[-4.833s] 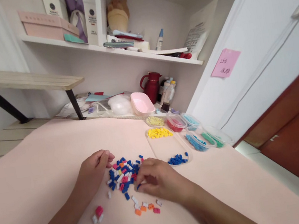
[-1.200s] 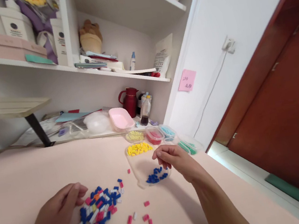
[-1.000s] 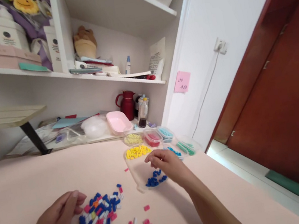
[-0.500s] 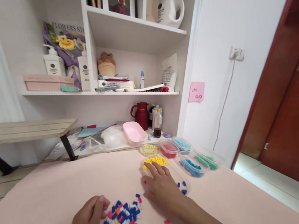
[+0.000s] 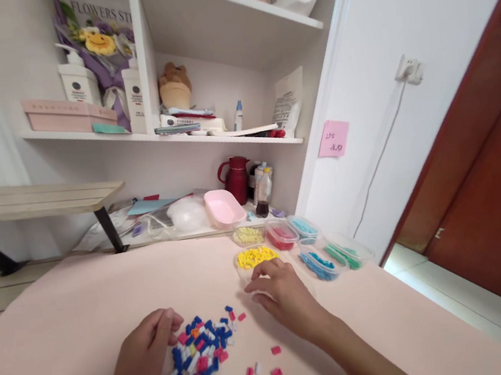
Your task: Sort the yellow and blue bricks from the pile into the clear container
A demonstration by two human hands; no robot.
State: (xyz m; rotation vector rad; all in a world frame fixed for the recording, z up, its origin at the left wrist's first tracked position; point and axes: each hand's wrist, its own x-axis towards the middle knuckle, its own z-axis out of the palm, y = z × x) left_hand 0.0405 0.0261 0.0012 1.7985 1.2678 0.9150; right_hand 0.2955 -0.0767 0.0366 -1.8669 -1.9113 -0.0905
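Note:
A loose pile of small plastic building bricks (image 5: 203,350), mostly dark blue, white and pink-red with a little orange and yellow, lies on the pink table cover. At the pile's left edge is my left hand (image 5: 149,346), its fingers curled with the tips together; what is inside them, if anything, is hidden. To the right of the pile, my right hand (image 5: 290,298) hovers palm down, fingers bent and apart, nothing visible between them. Just beyond its fingers stands a clear tub of yellow bricks (image 5: 256,256). One pink-red brick (image 5: 242,317) lies between pile and right hand.
Further clear tubs stand at the back right: pale yellow (image 5: 247,235), red (image 5: 281,234), light blue (image 5: 304,228), blue (image 5: 323,263) and green (image 5: 347,254). Several loose pink bricks (image 5: 276,373) lie nearer me. Behind are a pink basin (image 5: 224,207), a bottle (image 5: 264,195) and a red jug (image 5: 236,180).
My right hand has drawn back from over the yellow tub towards me and right. A pink-red brick near its fingers now lies on the table. The view has tilted down; my left hand stays by the pile.

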